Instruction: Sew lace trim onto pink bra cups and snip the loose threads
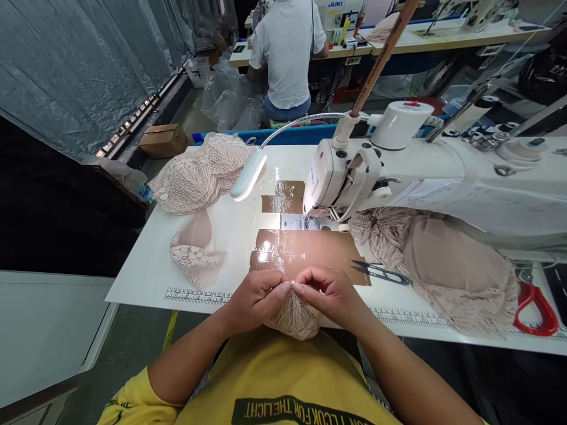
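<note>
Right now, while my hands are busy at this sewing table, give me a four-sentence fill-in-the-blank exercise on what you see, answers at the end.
1. The left hand and right hand hold the lace piece in front of a ____ shirt.
2. On the table, the thread snips lie to the ____ of both hands.
3. The scissors handle is coloured ____.
4. The sewing machine by the seated co-worker carries the brand name ____.

Missing words: yellow; right; red; JUKI.
</note>
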`<state>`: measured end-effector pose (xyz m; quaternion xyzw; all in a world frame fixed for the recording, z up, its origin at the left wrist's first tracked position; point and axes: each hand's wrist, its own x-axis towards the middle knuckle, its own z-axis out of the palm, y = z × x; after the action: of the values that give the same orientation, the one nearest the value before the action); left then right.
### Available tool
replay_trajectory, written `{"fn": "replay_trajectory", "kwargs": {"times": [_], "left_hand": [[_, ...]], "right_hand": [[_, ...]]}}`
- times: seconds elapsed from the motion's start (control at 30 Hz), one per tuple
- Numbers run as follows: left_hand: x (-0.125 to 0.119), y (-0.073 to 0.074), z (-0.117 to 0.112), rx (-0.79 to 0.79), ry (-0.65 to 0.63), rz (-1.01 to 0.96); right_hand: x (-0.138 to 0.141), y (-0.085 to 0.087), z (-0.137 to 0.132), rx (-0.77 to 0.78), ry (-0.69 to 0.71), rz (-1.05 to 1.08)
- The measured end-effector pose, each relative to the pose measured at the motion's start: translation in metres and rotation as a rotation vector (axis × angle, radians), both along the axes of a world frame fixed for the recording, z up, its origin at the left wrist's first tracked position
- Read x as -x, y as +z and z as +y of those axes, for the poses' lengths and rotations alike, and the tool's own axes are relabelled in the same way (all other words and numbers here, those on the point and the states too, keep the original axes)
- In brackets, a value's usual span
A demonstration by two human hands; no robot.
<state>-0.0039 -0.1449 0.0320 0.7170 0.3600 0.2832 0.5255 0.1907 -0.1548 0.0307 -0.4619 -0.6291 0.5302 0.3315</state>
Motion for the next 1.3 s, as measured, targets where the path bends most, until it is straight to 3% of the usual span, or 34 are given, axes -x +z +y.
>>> {"fn": "replay_trajectory", "kwargs": {"times": [0.13,0.27,0.4,0.5,0.6,0.67,0.73,0.8,0.87,0.93,1.07,1.2,1.3], "left_hand": [[0.002,0.003,0.004,0.072,-0.065,-0.046],[-0.004,0.001,0.005,0.138,-0.010,-0.102],[-0.014,-0.012,0.008,0.416,0.049,-0.250],[-0.007,-0.017,0.016,0.576,0.170,-0.334],[0.018,-0.003,0.032,0.408,0.390,-0.301],[0.033,0.012,0.046,0.103,0.542,-0.162],[0.034,0.020,0.060,-0.240,0.594,0.089],[0.018,0.017,0.073,-0.511,0.487,0.357],[-0.013,0.003,0.081,-0.683,0.295,0.602],[-0.048,-0.014,0.082,-0.725,0.099,0.869],[-0.090,-0.030,0.065,-0.723,-0.002,0.913],[-0.082,-0.013,0.055,-0.708,-0.048,0.907],[-0.057,0.010,0.061,-0.520,-0.268,0.750]], "right_hand": [[-0.001,0.001,-0.003,0.035,-0.032,0.035],[-0.003,0.001,-0.003,0.054,-0.051,0.074],[-0.002,-0.002,0.003,0.121,-0.067,0.147],[-0.011,-0.007,0.010,0.105,-0.082,0.152],[-0.033,-0.010,0.013,0.032,-0.194,0.069],[-0.049,-0.008,0.014,-0.007,-0.270,-0.015],[-0.060,-0.004,0.015,-0.053,-0.302,-0.107],[-0.064,0.002,0.020,-0.112,-0.293,-0.216],[-0.061,0.006,0.028,-0.159,-0.247,-0.348],[-0.055,0.006,0.039,-0.200,-0.179,-0.470],[-0.043,-0.006,0.053,-0.303,-0.069,-0.605],[-0.034,-0.021,0.051,-0.385,0.013,-0.810],[-0.031,-0.027,0.047,-0.452,0.067,-0.985]]}}
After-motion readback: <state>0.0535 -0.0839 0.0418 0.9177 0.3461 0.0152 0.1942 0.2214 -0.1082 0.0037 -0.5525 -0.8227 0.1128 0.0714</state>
